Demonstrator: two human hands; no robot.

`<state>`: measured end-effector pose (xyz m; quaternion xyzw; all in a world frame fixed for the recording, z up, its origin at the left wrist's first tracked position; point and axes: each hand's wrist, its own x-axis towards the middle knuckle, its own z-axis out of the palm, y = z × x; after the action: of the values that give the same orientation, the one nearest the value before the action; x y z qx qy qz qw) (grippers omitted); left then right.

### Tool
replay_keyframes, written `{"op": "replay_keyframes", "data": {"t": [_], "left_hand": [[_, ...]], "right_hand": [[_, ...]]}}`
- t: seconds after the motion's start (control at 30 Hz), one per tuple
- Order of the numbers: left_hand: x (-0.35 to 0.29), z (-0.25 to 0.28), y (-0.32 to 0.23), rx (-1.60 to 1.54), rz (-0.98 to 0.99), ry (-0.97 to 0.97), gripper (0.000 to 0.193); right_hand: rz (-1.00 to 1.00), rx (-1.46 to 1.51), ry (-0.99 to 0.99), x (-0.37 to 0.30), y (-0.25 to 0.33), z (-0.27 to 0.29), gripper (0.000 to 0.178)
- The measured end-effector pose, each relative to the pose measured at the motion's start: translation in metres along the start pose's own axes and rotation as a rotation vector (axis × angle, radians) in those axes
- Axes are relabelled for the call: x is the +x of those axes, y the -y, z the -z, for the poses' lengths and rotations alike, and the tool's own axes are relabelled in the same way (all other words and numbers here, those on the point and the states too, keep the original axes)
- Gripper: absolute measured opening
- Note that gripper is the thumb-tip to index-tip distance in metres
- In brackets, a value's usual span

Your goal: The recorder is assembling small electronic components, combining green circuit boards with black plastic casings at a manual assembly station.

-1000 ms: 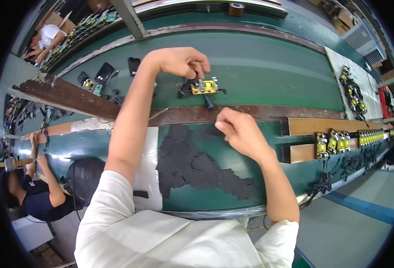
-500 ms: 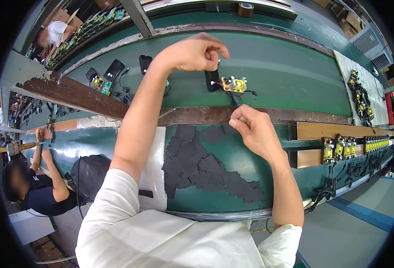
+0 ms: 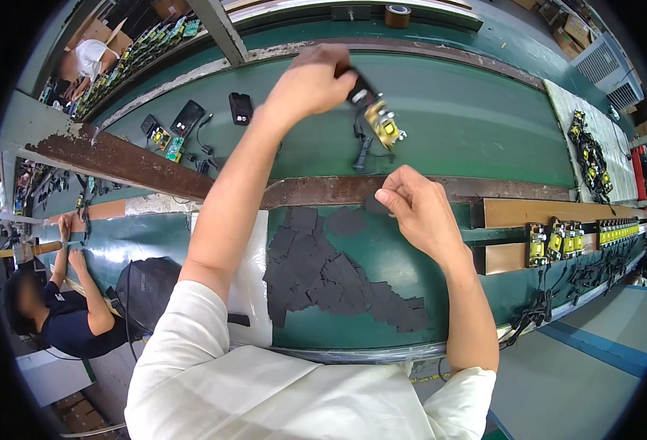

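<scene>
Overhead, a long green conveyor belt (image 3: 470, 117) runs past a green table (image 3: 382, 257) strewn with dark grey foam pads (image 3: 338, 282), a rusty brown rail (image 3: 323, 192) between them — more yellow circuit boards (image 3: 558, 242) stand racked at the right, and another person (image 3: 52, 308) works at the left edge. Left hand (image 3: 309, 84) reaches out over the belt, its grip closed on a small yellow circuit board (image 3: 383, 125) lifted clear, black lead dangling. Right hand (image 3: 418, 209) hovers at the rail, fingertips pinching one grey pad (image 3: 376, 204)
</scene>
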<state>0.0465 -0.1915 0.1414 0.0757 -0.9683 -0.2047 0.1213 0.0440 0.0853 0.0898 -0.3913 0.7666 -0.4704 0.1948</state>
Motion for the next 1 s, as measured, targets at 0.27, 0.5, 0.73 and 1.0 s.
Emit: {"op": "replay_keyframes", "data": {"t": [0.27, 0.5, 0.73, 1.0], "left_hand": [[-0.004, -0.05, -0.057, -0.72, -0.235, -0.293, 0.025], [0.003, -0.069, -0.034, -0.542, 0.069, -0.076, 0.018], [-0.009, -0.064, -0.056, -1.345, 0.387, 0.358, 0.041], [-0.029, -0.067, -0.088, -1.098, 0.135, 0.46, 0.036]], "right_hand": [[-0.078, 0.179, -0.091, 0.002, -0.003, 0.003, 0.009], [-0.128, 0.22, -0.113, 0.002, -0.002, 0.017, 0.008], [-0.184, 0.425, -0.47, 0.011, -0.015, 0.05, 0.011], [-0.16, 0.196, -0.464, 0.007, -0.013, 0.04, 0.019]]}}
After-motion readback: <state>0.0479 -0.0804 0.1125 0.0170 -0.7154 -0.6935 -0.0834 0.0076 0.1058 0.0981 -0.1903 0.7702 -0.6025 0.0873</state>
